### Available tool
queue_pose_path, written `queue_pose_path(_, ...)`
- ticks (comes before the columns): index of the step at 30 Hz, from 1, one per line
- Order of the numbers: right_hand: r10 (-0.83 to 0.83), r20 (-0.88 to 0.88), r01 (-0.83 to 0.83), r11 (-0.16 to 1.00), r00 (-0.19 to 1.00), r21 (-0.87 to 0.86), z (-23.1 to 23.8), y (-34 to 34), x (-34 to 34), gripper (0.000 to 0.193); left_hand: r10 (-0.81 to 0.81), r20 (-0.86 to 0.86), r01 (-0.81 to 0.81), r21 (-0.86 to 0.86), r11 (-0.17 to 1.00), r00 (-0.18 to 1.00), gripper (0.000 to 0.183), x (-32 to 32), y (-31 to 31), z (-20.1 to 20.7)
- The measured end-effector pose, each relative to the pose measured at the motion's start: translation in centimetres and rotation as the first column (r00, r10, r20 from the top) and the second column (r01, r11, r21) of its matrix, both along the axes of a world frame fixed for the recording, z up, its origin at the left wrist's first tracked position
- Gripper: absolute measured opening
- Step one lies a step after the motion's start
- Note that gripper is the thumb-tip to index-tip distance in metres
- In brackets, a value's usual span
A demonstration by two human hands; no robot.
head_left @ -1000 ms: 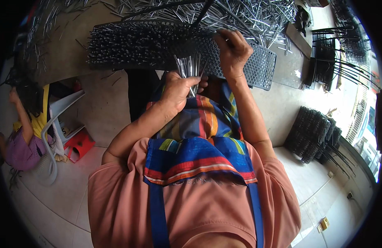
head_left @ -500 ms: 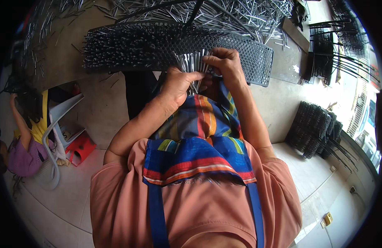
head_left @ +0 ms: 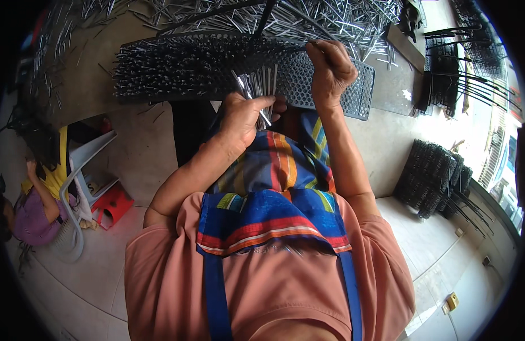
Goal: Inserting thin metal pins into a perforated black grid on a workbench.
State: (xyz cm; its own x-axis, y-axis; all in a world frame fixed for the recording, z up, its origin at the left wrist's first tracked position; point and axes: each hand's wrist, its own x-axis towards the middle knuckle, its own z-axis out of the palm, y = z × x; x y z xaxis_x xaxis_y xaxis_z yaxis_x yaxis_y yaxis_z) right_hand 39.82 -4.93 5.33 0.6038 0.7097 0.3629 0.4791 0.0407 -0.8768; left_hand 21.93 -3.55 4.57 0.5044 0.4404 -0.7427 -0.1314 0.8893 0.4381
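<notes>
A fanned bundle of thin silvery metal rods (head_left: 266, 82) is gripped in my left hand (head_left: 240, 119), its thumb lying across them. Just beyond is a long grey perforated rack (head_left: 356, 94) full of round holes. Dark-looking rods (head_left: 166, 68) stand packed in the rack's left and middle part, while rows of bare holes show at its right. My right hand (head_left: 335, 74) is raised over that right part, apart from the bundle. Its fingers are pinched together; whatever they hold is too small to make out.
Many loose metal rods (head_left: 331, 23) lie heaped on the table behind the rack. Black wire racks (head_left: 430, 179) are stacked on the floor at right. At left are a light grey chair (head_left: 75, 170), a red container (head_left: 113, 204) and another person in purple (head_left: 38, 219).
My right hand has left the bundle and moved up and to the right over the rack's bare holes. The left hand keeps hold of the rods, which lean more apart.
</notes>
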Motion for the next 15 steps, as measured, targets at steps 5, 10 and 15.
queue_pose_path(5, 0.015, 0.003, -0.015, 1.000, 1.000, 0.011, -0.1, 0.0, -0.1, 0.010, -0.006, 0.005, 0.006, 0.005, 1.000, 1.000, 0.021, 0.1, 0.1, -0.2)
queue_pose_path(10, 0.021, -0.047, -0.020, 0.999, 0.999, 0.030, -0.2, 0.1, 0.0, 0.011, -0.003, 0.016, 0.002, 0.008, 1.000, 1.000, 0.020, 0.3, 0.0, 0.1)
queue_pose_path(15, -0.036, -0.145, 0.043, 0.998, 0.989, 0.048, -1.1, -0.1, 0.5, 0.011, 0.051, 0.012, -0.051, -0.007, 0.999, 0.999, 0.014, 0.4, 0.1, 0.6)
